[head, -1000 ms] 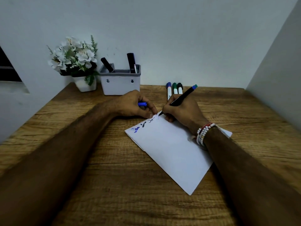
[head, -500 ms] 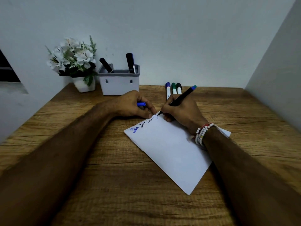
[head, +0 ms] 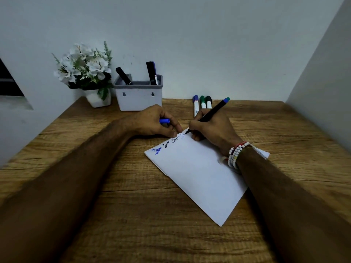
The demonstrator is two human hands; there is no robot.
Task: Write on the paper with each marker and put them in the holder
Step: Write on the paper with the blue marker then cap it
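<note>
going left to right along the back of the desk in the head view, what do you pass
flower pot → grey holder with markers in it → blue-capped marker → green-capped marker → black-capped marker

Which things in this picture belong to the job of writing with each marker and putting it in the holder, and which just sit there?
Part of the job:
paper
black pen in the right hand
blue cap in the left hand
three markers lying on the table
holder with markers already inside

Just there:
flower pot
beaded bracelets
</note>
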